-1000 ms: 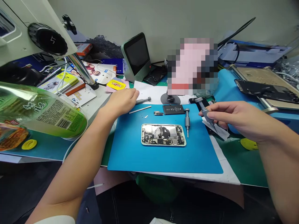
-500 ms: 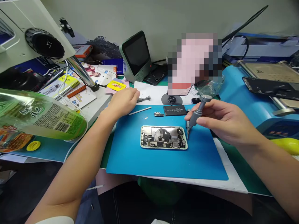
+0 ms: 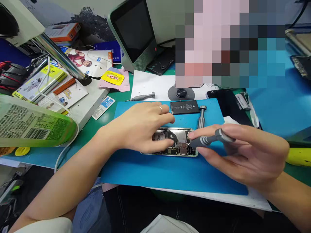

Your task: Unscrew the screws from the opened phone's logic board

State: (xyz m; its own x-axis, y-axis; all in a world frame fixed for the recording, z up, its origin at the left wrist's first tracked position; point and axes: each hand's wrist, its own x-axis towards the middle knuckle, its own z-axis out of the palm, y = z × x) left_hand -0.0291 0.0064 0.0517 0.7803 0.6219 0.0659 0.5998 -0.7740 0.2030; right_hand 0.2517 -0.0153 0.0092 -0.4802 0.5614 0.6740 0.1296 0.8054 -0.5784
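Note:
An opened smartphone lies on the blue mat, its circuit boards and inner metal exposed. My left hand spreads over the phone's left part, fingers apart and holding nothing visible; it hides that end. A grey precision screwdriver is gripped between the fingers and thumb of my right hand, its tip end at the phone's right end. The exact tip is hard to make out. Behind the phone lie a black battery and a second grey screwdriver.
A third screwdriver rests on white paper at the back. A green-labelled bottle and a white cable lie at the left. Near the wall stands a device with a dark screen. A black phone is at the right.
My left hand has come from the back of the mat down over the phone. My right hand has tilted the screwdriver and brought it over the phone's right end. The view has moved closer.

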